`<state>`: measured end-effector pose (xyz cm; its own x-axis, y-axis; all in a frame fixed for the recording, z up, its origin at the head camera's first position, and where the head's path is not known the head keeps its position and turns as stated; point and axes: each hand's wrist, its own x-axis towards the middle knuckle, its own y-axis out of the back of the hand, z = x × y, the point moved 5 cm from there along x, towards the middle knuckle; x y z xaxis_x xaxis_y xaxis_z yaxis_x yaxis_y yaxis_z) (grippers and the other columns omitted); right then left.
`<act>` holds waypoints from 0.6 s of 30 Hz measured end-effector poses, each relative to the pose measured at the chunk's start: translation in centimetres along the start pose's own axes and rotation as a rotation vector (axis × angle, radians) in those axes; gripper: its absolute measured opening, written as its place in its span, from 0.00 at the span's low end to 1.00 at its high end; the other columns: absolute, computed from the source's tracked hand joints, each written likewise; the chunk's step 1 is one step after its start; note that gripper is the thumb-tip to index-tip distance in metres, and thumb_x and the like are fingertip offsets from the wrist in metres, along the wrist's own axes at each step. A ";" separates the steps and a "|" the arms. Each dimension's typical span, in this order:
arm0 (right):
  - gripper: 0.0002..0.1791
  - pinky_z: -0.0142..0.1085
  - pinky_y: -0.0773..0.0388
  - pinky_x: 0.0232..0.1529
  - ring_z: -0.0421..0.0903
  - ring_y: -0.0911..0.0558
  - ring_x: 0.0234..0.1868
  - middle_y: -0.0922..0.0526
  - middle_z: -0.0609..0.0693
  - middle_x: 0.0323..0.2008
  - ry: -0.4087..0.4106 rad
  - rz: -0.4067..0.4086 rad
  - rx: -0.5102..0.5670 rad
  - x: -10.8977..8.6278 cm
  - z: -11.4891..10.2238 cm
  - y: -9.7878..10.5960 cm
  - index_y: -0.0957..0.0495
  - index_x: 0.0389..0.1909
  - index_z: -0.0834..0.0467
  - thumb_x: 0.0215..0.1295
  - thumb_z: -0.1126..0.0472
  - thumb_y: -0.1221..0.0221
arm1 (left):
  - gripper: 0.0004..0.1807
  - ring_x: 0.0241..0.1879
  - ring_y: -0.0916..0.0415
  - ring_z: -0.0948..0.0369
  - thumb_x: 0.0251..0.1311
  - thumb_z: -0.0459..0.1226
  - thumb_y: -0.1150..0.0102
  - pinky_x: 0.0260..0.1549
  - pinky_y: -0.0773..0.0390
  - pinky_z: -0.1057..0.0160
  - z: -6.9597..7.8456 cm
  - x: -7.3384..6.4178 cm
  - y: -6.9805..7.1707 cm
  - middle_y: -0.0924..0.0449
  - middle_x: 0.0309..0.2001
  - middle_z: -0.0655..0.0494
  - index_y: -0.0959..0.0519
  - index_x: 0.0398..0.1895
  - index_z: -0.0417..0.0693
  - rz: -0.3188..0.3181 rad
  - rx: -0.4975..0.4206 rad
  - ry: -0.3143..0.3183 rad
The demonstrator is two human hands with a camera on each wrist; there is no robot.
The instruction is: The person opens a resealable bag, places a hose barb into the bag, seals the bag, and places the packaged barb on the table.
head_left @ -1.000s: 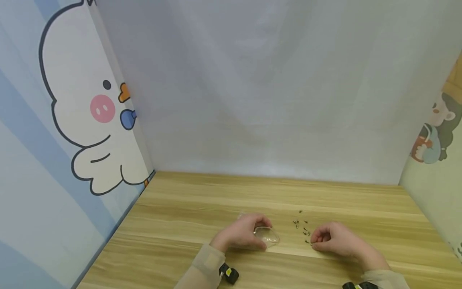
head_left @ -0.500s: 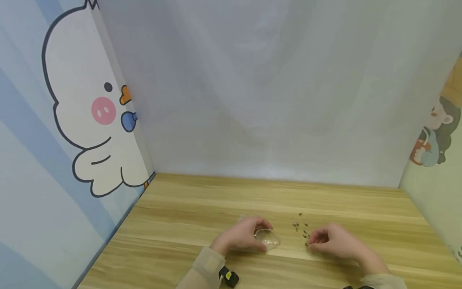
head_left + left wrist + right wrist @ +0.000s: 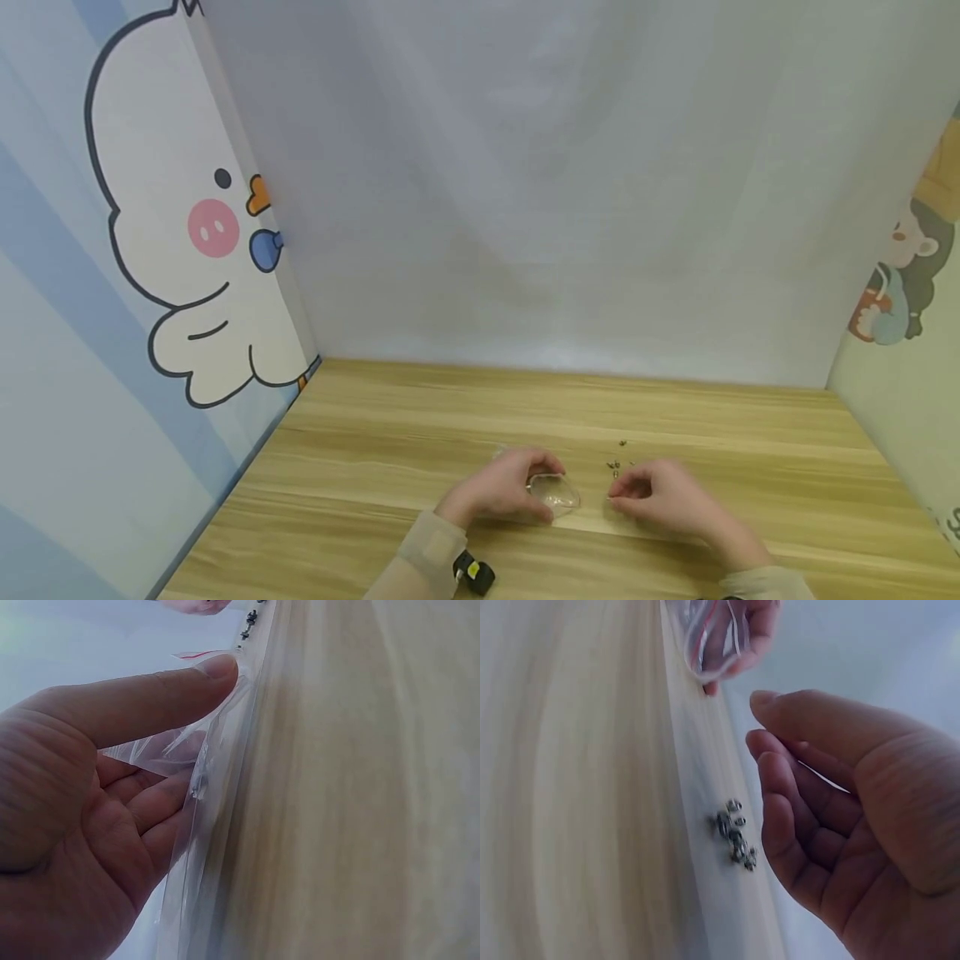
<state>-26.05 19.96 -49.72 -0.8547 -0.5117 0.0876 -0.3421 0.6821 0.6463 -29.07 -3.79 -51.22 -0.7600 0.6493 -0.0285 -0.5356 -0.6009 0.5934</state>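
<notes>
Forward and down over the table (image 3: 375, 433) from my head, close at my left hand (image 3: 82, 787) and right hand (image 3: 862, 825), both wrist views sharing the clear bag (image 3: 716, 641).

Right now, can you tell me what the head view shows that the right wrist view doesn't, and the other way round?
Only the head view shows the white cartoon figure and, on the right-hand wall, the dark-haired cartoon figure, plus the black device at the left wrist.

Only the right wrist view clearly shows the red stripe near the mouth of the clear zip bag, and the right palm.

Both share the bag, small metal pieces, wooden tabletop, right hand and at least part of the left hand.
</notes>
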 end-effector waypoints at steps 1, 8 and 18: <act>0.03 0.31 0.20 0.33 0.33 0.19 0.30 0.15 0.37 0.29 0.005 0.004 0.005 0.2 -0.3 -0.2 0.11 0.37 0.52 0.67 0.59 0.27 | 0.31 0.61 0.23 0.68 0.49 0.30 0.16 0.67 0.29 0.66 0.0 0.0 0.0 0.15 0.59 0.63 0.18 0.58 0.48 -0.001 -0.002 0.000; 0.03 0.31 0.19 0.34 0.34 0.19 0.31 0.15 0.38 0.30 0.030 0.025 0.024 1.5 -1.7 -1.6 0.11 0.37 0.53 0.66 0.59 0.26 | 0.31 0.61 0.23 0.69 0.49 0.31 0.16 0.66 0.29 0.67 -0.1 0.0 0.0 0.15 0.58 0.63 0.18 0.58 0.47 -0.002 0.011 -0.007; 0.03 0.31 0.18 0.34 0.34 0.18 0.31 0.14 0.38 0.30 0.017 0.057 0.023 2.7 -2.7 -2.8 0.11 0.36 0.54 0.66 0.60 0.27 | 0.31 0.62 0.24 0.68 0.50 0.31 0.16 0.67 0.29 0.65 -0.3 -0.1 0.1 0.16 0.58 0.64 0.18 0.59 0.49 0.000 -0.011 -0.001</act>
<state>-26.34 15.26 -49.29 -0.8663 -0.4804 0.1367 -0.3021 0.7219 0.6226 -29.14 -4.06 -51.35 -0.7600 0.6493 -0.0277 -0.5392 -0.6062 0.5846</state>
